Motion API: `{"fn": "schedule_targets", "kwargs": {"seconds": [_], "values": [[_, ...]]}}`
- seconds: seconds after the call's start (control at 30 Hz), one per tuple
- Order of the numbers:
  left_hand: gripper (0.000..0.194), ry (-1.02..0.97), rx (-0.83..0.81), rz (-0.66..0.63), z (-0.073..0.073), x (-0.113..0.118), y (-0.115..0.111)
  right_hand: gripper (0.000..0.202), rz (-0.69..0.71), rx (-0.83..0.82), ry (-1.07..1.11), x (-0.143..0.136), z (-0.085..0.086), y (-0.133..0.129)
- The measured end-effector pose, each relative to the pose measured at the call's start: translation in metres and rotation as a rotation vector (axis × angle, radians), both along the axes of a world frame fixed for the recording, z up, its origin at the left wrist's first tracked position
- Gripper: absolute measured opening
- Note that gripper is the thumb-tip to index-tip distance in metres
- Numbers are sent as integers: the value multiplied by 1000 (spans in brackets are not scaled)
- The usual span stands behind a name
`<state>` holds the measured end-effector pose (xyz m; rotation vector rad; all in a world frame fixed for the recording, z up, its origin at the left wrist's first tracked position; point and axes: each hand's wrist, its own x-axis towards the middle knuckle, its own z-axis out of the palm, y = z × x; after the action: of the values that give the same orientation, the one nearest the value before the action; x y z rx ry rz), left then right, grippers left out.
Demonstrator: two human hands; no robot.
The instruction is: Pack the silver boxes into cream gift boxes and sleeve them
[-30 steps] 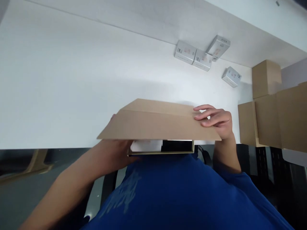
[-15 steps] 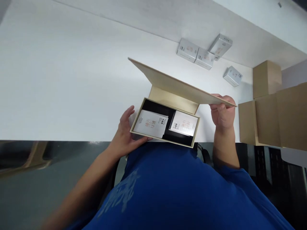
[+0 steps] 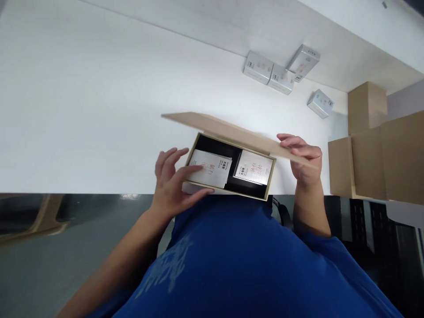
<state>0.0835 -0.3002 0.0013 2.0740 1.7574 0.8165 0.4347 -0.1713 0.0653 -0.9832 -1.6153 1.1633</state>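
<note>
A cream gift box (image 3: 238, 193) with a black inner tray lies near the table's front edge, its hinged lid (image 3: 238, 134) tilted partway over it. Inside sit a left white printed packet (image 3: 213, 170) and a right white printed packet (image 3: 255, 168), with black tray between them. My left hand (image 3: 172, 183) is at the box's left end, fingers spread; one finger reaches over the left packet and the thumb lies along the front wall. At the lid's right end, my right hand (image 3: 306, 163) has its fingers curled about the edge; its thumb is hidden.
Toward the back stand several small silver boxes, among them a pair side by side (image 3: 268, 73), a leaning one (image 3: 304, 62) and a separate one (image 3: 320, 104). Brown cardboard boxes (image 3: 367, 163) stand at the right. A raised white ledge (image 3: 364, 31) runs along the back.
The lid has swung down toward the box, with my right hand at its right end. My left hand's finger has moved over the left packet.
</note>
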Motion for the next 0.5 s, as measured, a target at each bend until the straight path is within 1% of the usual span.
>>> {"fn": "schedule_targets", "kwargs": {"seconds": [0.03, 0.07, 0.17, 0.23, 0.3, 0.37, 0.43, 0.5], "values": [[53, 34, 18, -20, 9, 5, 2, 33, -52, -2, 15, -1, -2, 2], [57, 64, 13, -60, 20, 12, 5, 36, -107, -11, 16, -2, -5, 4], [77, 146, -128, -214, 49, 39, 22, 60, -242, -34, -27, -6, -13, 14], [88, 202, -184, -238, 61, 59, 38, 69, -283, -36, -17, -8, -19, 20], [93, 245, -201, -247, 64, 76, 53, 68, -298, -27, 30, -9, -25, 25], [93, 274, -239, -272, 60, 87, 65, 63, -282, -7, 78, -9, -30, 27], [92, 279, -296, -301, 52, 90, 74, 58, -238, 36, 144, -7, -35, 30], [92, 265, -340, -332, 47, 88, 80, 51, -176, 81, 233, -5, -40, 33]]}}
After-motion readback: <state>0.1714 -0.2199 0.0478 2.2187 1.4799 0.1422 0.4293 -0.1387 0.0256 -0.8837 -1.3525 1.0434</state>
